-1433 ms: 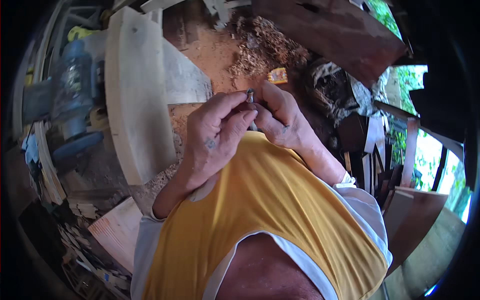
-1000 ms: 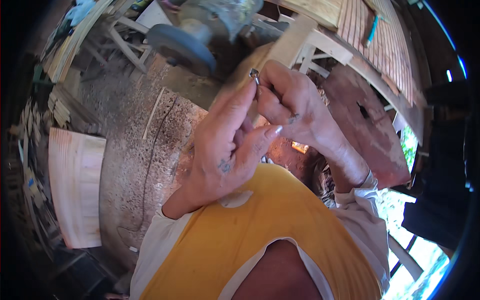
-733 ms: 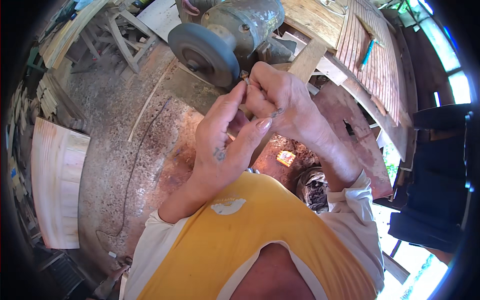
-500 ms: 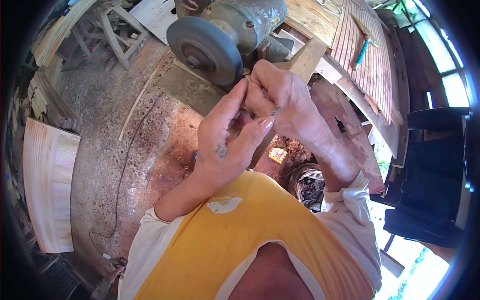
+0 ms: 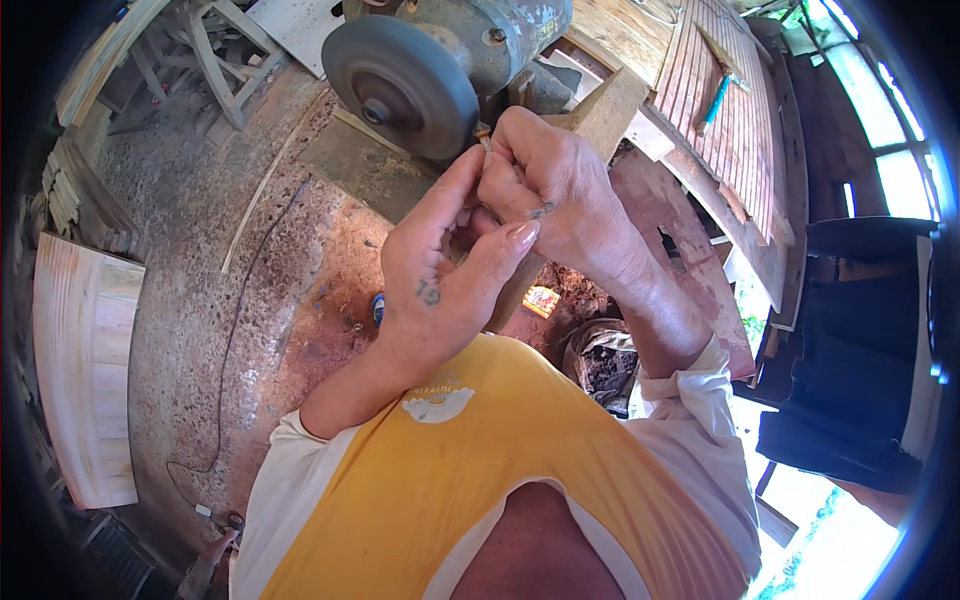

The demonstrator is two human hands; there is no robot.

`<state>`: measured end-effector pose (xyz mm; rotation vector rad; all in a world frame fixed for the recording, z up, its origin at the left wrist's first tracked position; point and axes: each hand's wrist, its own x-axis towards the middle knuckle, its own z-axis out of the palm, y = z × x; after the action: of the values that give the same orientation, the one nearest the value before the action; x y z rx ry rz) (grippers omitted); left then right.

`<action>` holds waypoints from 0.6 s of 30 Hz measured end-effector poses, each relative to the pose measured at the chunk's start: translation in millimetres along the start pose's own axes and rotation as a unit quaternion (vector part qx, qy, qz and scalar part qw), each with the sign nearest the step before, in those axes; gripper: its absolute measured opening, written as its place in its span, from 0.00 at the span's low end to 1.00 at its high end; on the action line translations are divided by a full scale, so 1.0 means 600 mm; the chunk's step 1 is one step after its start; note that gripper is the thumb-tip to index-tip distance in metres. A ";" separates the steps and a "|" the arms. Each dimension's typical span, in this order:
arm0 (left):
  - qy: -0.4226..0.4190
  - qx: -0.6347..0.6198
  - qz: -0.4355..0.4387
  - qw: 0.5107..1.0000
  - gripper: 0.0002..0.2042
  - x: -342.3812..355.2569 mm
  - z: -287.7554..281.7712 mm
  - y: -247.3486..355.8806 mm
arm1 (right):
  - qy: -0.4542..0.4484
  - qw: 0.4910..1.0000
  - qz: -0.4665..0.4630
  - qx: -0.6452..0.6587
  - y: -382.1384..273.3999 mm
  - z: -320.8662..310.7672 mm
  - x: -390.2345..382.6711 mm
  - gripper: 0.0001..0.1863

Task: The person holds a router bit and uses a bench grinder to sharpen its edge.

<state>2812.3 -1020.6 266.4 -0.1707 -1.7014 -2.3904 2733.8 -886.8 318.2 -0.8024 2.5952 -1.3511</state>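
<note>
A grinding wheel [image 5: 405, 90] on a motor [image 5: 505, 35] stands at the top middle, its face smeared as if spinning. Pinched between the fingertips of my right hand [image 5: 560, 190] is a small metal bit [image 5: 484, 134] with a brownish tip, at the wheel's right edge. Whether the tip touches the wheel I cannot tell. My left hand [image 5: 435, 260] is cupped against the right one. Its forefinger reaches up to the bit's shank and its thumb presses against my right hand; most of its other fingers are hidden.
A wooden beam [image 5: 612, 110] runs beside the motor. Grooved boards [image 5: 735, 150] lie at the right with a blue-handled tool [image 5: 716, 105]. A thin cable [image 5: 232, 350] crosses the floor. An open sack [image 5: 605, 365] stands below my right forearm. Another person's dark clothing [image 5: 850, 350] shows at the right.
The whole view has shifted slightly, moving the wheel and my hands up and left in the picture. A little more of the bit shows above my fingers.
</note>
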 end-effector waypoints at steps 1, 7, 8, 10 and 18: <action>0.001 0.000 0.000 1.000 0.32 0.000 0.000 0.000 | -0.004 1.000 -0.009 -0.001 0.001 -0.001 0.000 0.13; -0.008 0.002 -0.014 1.000 0.33 0.002 -0.003 -0.002 | 0.005 0.999 -0.019 -0.027 0.005 0.002 0.005 0.15; -0.010 0.001 -0.011 1.000 0.33 0.003 -0.003 -0.002 | 0.008 0.999 -0.019 -0.043 0.004 0.002 0.005 0.15; -0.013 0.000 -0.010 1.000 0.33 0.003 -0.002 -0.002 | 0.002 0.999 -0.012 -0.034 0.003 0.001 0.005 0.15; -0.013 -0.012 0.001 1.000 0.33 0.002 -0.002 0.005 | -0.012 1.000 0.009 -0.010 -0.005 0.001 0.006 0.13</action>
<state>2812.0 -1022.8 269.1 -0.2078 -1.6851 -2.4181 2732.3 -890.5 320.5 -0.7908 2.5949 -1.3049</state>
